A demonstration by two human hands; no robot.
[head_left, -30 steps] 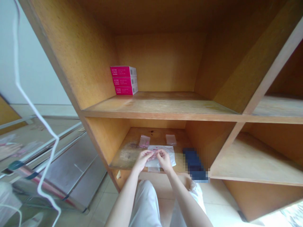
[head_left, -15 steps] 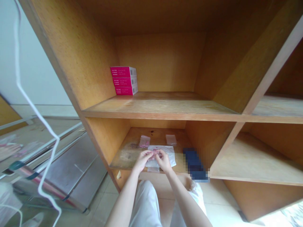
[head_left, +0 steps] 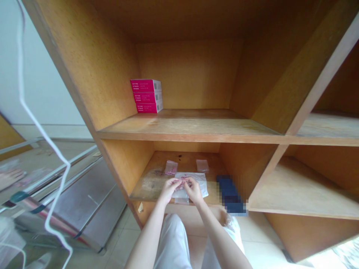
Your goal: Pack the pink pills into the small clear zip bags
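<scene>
My left hand (head_left: 168, 189) and my right hand (head_left: 194, 189) meet fingertip to fingertip above a white sheet (head_left: 202, 185) on the lower shelf. Both are closed in a pinch; whatever lies between the fingers is too small and covered to name, though pinkish bits show by the fingertips. Behind the left hand lies a small clear bag (head_left: 171, 167) with pink pieces in it. A second clear bag (head_left: 202, 165), seemingly flat, lies behind the right hand. Under the hands, a translucent bag (head_left: 181, 200) reaches the shelf's front edge.
Three stacked pink boxes (head_left: 146, 96) stand on the upper shelf (head_left: 196, 125). A blurred-out dark blue object (head_left: 231, 194) lies right of the sheet. A white cable (head_left: 42, 127) hangs at left before a metal-framed cart (head_left: 92, 201). Another person's hand (head_left: 11, 176) shows at far left.
Both hands stay in nearly the same pinch over the sheet. The other person's hand at far left has shifted slightly.
</scene>
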